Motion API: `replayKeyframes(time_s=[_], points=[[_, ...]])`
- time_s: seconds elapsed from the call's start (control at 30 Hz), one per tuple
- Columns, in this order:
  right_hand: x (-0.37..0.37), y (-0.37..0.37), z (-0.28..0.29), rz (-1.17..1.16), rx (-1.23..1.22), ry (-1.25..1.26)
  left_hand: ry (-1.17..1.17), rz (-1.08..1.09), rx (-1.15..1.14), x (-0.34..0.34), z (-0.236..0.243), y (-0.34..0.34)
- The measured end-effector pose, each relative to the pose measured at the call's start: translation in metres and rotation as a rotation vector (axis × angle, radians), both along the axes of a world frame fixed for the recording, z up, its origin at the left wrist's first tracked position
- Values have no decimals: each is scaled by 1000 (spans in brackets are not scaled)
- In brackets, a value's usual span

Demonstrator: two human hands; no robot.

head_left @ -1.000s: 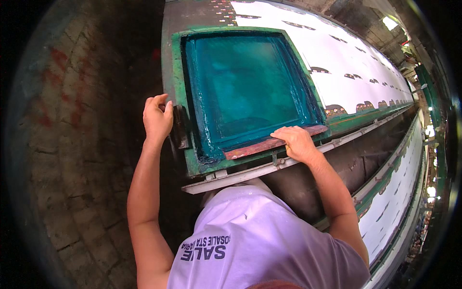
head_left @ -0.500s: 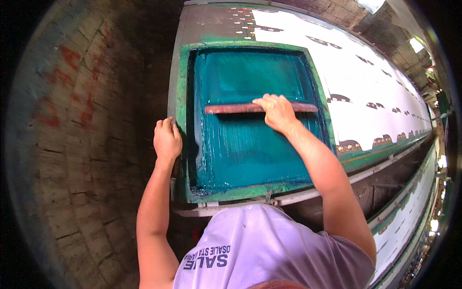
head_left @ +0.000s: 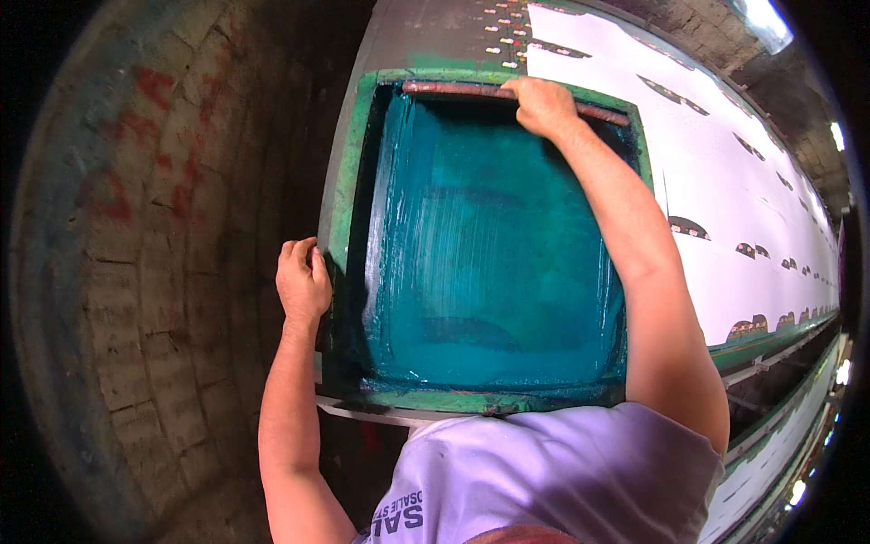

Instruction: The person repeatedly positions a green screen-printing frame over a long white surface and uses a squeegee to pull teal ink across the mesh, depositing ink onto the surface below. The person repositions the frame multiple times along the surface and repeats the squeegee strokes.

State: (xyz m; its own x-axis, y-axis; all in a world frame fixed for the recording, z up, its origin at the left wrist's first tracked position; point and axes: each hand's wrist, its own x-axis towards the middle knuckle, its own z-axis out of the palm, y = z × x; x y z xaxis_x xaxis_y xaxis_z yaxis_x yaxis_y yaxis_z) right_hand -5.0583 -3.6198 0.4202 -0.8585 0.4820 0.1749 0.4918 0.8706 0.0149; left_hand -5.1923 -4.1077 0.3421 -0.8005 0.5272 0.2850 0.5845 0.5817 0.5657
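Observation:
A green-edged screen printing frame [head_left: 342, 213] lies in front of me, its mesh coated with wet teal ink [head_left: 507, 272]. My right hand [head_left: 546, 107] grips a long reddish-brown squeegee [head_left: 453, 89] from above, around the middle of its length. The squeegee lies along the far inner side of the frame, tilted slightly down to the right. At the frame's left outer edge, my left hand [head_left: 304, 283] is closed with its fingers curled at the rim; its fingertips are partly hidden.
A long table with white printed sheets [head_left: 716, 181] bearing dark arched patches runs away to the right. Small dark printed pieces [head_left: 507, 32] lie beyond the frame. A block wall [head_left: 154, 299] stands close on the left. Another sheeted table [head_left: 770, 480] sits at lower right.
My right hand has pushed the squeegee away from me, from the middle of the screen to its far side. My left hand stays at the left edge. The view has shifted slightly.

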Motion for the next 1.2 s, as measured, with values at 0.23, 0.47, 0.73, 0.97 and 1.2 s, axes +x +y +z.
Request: replayKeyframes(time_s=[0.23, 0.47, 0.73, 0.97, 1.2], points=[[10, 30, -11, -60, 58, 20, -48, -17, -5, 1, 0, 7], [12, 35, 7, 2, -93, -121, -102, -59, 3, -5, -2, 9], [54, -46, 24, 113, -243, -210, -52, -94, 30, -10, -6, 4], [149, -183, 14, 152, -254, -261, -27, -140, 79, -13, -13, 2], [227, -317, 22, 107, -322, -286, -65, -146, 54, -16, -18, 0]])
